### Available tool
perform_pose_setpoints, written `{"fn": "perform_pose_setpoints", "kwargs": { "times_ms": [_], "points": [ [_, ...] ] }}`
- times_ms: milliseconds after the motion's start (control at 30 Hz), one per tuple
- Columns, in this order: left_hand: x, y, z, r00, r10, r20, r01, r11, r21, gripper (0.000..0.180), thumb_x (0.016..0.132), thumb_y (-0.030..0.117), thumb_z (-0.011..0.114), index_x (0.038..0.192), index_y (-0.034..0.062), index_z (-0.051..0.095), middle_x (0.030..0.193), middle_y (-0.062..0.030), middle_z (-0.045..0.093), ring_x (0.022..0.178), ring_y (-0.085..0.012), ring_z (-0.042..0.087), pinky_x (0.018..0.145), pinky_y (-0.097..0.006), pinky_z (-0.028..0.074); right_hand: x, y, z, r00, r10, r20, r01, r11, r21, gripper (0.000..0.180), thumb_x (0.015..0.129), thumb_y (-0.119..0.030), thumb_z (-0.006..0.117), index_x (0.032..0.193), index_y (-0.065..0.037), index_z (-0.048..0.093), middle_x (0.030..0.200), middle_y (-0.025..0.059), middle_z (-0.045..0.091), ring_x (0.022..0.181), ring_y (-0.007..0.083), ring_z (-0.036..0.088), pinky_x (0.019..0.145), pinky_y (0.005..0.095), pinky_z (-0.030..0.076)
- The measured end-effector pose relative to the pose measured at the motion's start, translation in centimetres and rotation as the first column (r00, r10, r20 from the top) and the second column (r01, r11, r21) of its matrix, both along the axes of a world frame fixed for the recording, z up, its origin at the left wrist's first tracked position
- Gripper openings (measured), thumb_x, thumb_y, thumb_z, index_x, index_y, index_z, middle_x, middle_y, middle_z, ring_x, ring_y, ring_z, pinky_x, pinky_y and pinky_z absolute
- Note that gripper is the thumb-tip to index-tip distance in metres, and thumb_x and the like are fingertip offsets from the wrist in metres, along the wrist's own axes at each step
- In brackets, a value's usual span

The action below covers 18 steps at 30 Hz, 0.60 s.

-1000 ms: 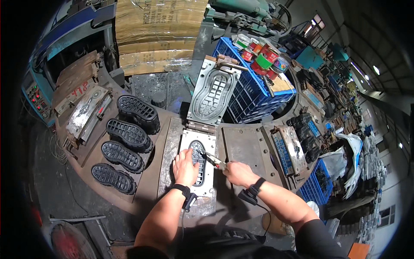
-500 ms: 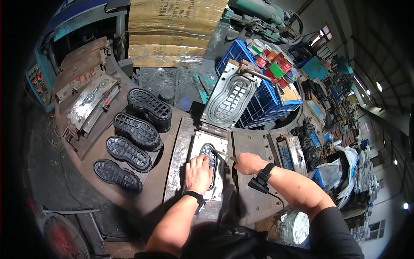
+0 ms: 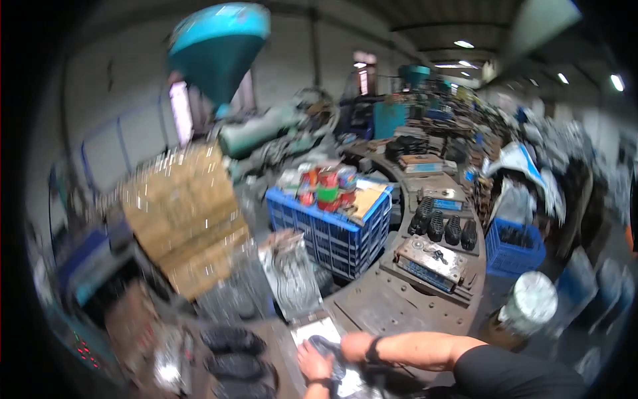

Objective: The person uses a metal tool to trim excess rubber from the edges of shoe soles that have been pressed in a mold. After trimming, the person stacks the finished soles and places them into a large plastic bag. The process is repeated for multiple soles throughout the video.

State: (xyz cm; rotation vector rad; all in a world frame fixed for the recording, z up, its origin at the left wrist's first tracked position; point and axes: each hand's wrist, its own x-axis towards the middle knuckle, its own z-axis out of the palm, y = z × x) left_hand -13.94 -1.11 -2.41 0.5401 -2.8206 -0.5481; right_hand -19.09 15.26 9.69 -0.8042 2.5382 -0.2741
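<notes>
Head camera: left one of two fisheyes worn on the head; looks down and outward from above the forearms
Worktop [image 3: 473,261]: seen obliquely, curving from lower left to right of the frame
Left hand [image 3: 315,362], right hand [image 3: 357,346]: near, low centre
Hopper [image 3: 222,43]: farther off, upper left
Lamps [image 3: 464,44]: far, upper right
Frame rim: dark, rounded; left side blurred

Bright metal gleaming on the mould [image 3: 290,276], plastic on the blue crate [image 3: 318,241], matt black soles [image 3: 234,340], glossy-wrapped cardboard [image 3: 183,223]!
</notes>
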Motion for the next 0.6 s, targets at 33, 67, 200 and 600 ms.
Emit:
{"fn": "perform_pose_setpoints", "kwargs": {
  "times_ms": [33, 67, 200, 600],
  "points": [
    [-1.8, 1.4, 0.5, 0.998, -0.06, 0.006, 0.06, 0.997, 0.038, 0.111, 0.063, 0.039, 0.096, 0.152, 0.0017, 0.041, 0.145, -0.0205, 0.05, 0.129, -0.0393, 0.052, 0.11, -0.047, 0.044, -0.3, 2.1, -1.3, 1.0, -0.011, -0.027, 0.01, 0.999, -0.04, 0.029, 0.086, -0.021, 0.061, 0.097, 0.0, 0.078, 0.097, 0.0243, 0.076, 0.092, 0.0403, 0.075, 0.08, 0.0494, 0.06],
    [-2.7, 2.0, 0.3, 0.994, -0.098, 0.042, 0.095, 0.993, 0.068, 0.115, 0.06, 0.038, 0.098, 0.152, 0.0011, 0.041, 0.144, -0.0211, 0.05, 0.129, -0.0407, 0.052, 0.11, -0.047, 0.044, 0.0, 3.4, -0.9, 1.0, -0.015, 0.006, 0.015, 1.0, 0.01, 0.03, 0.092, -0.021, 0.059, 0.107, -0.003, 0.078, 0.105, 0.024, 0.075, 0.101, 0.041, 0.073, 0.087, 0.05, 0.058],
    [-4.6, 1.5, 1.1, 0.958, -0.274, 0.084, 0.266, 0.959, 0.096, 0.104, 0.068, 0.036, 0.091, 0.152, -0.0013, 0.043, 0.138, -0.0323, 0.057, 0.128, -0.0479, 0.053, 0.112, -0.049, 0.044, 2.6, 7.8, 1.6, 0.994, -0.081, 0.072, 0.09, 0.988, -0.128, 0.026, 0.091, -0.013, 0.058, 0.109, -0.002, 0.075, 0.103, 0.0233, 0.075, 0.099, 0.0405, 0.073, 0.082, 0.0497, 0.058],
    [3.6, 5.9, 9.7, 0.751, -0.659, 0.038, 0.655, 0.752, 0.075, 0.034, 0.086, 0.02, 0.08, 0.114, 0.0029, 0.068, 0.093, -0.0133, 0.072, 0.083, -0.029, 0.068, 0.079, -0.043, 0.056, 9.8, 18.8, 3.1, 0.953, -0.046, 0.3, 0.096, 0.983, -0.154, 0.027, 0.093, -0.024, 0.061, 0.103, -0.002, 0.074, 0.102, 0.0219, 0.075, 0.098, 0.0413, 0.072, 0.082, 0.0524, 0.056]
  ]
}}
